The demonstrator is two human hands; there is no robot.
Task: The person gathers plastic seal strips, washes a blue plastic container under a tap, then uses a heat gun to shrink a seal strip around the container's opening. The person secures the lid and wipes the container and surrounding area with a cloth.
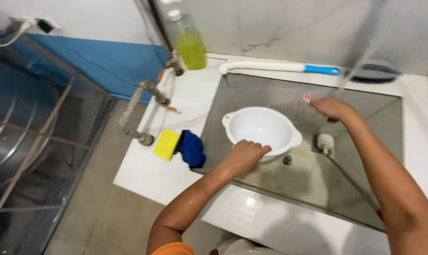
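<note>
The person's two bare forearms come up from the bottom edge, nearest of all, one from six o'clock and one from four o'clock. The left hand (246,155) rests on the near rim of a white bowl (261,127), its fingers curled over the edge and gripping it. The bowl sits upright at the centre of a grey sink (365,127), with nothing visible inside it. The right hand (331,108) is out at two o'clock from the bowl, well apart from it, fingers closed round a small red-and-white item (308,97) too blurred to identify. A thin stream of water (360,61) falls just beside that hand. On the white worktop (148,174) at nine o'clock from the bowl lie a yellow sponge (166,144) and a blue cloth (192,148), touching each other. Along the sink's far edge at twelve o'clock lies a white brush with a blue handle (280,67), and a bottle of yellow-green liquid (190,45) stands at eleven o'clock.
</note>
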